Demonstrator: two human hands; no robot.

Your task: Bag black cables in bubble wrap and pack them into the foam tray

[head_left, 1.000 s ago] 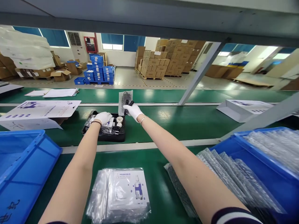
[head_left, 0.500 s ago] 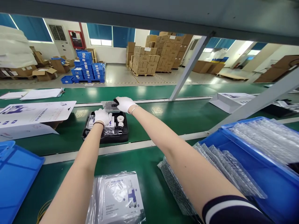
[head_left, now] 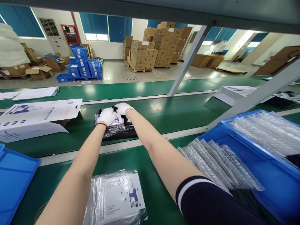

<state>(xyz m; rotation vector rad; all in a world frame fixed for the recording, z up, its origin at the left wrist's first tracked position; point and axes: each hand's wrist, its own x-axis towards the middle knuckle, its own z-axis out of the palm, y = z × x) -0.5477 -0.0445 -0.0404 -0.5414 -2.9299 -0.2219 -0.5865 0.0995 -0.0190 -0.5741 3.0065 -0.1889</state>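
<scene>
Nearest: a stack of bagged printed booklets (head_left: pixel 119 198) lies flat on the green desk (head_left: pixel 159 175), a blue bin (head_left: pixel 14 181) to its left, another blue bin (head_left: pixel 272 187) to its right with bubble-wrap sleeves (head_left: pixel 217 159) leaning out and slumping at its edge.

Beyond the pale rail, the black tray (head_left: pixel 122 136) sits on the desk's middle strip, holding clear-bagged parts (head_left: pixel 115 128). Left hand (head_left: pixel 107 116), white-gloved, lies over the tray's left side on the bagged contents; fingers curl down, undersides hidden, cannot tell if grasping or only pressing. Right hand (head_left: pixel 122 109), also gloved, is at the tray's far side, fingertips by a small dark piece (head_left: pixel 114 108); cannot tell if they pinch it or just push it.

Handling, judged by look: tray probably light, stiff molded plastic; best held by the rim at both short ends, level, since contents look loose. Bags likely soft, crinkly, slippery under gloves; take a full fold, not a corner. Dark piece seems hard and light; grasp around its body.

Left of the tray, well apart, an open white printed carton (head_left: pixel 39 117). Farther, papers (head_left: pixel 35 93); across the floor, blue crates (head_left: pixel 82 64) and stacked brown boxes (head_left: pixel 142 56).
</scene>
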